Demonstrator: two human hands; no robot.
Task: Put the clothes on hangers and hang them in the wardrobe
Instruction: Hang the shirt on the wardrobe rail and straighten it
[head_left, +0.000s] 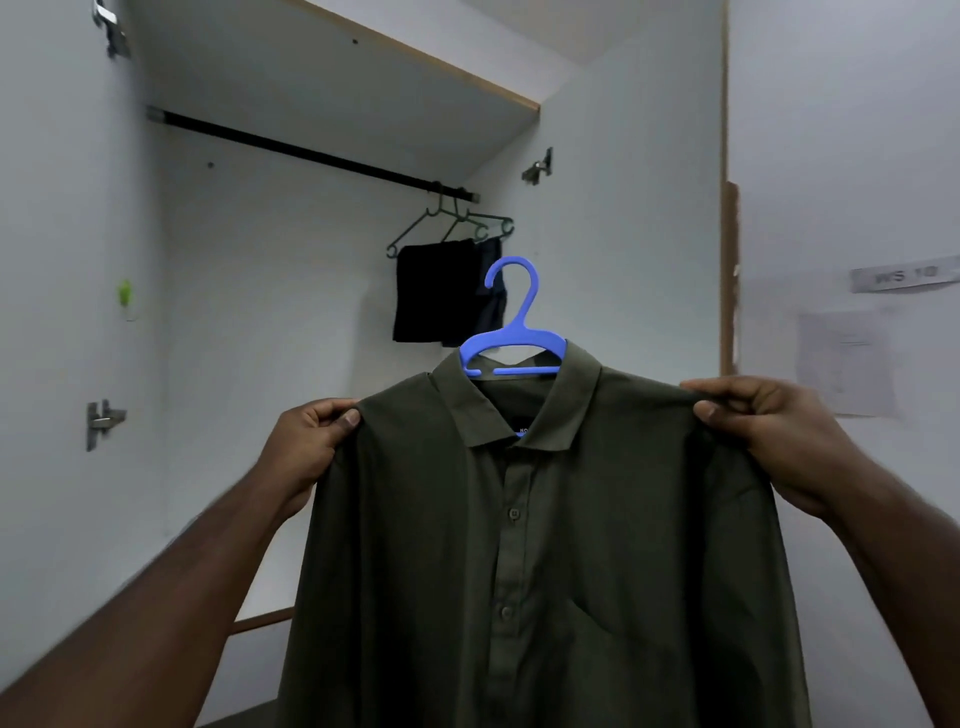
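Now both hands, left hand and right hand, pinch the olive shirt shoulders on its blue hanger, fingers gripping fabric before the wardrobe rail.

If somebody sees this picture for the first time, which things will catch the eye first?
First, the dark olive shirt in the foreground, on a blue hanger; the left hand and right hand pinch its shoulders. Behind, in the open wardrobe, dark clothes hang from green hangers at the right end of the black rail.

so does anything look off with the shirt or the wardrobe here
Nothing stands out. The olive shirt sits evenly on the blue hanger, one hand at each shoulder, and the dark clothes hang from the rail.
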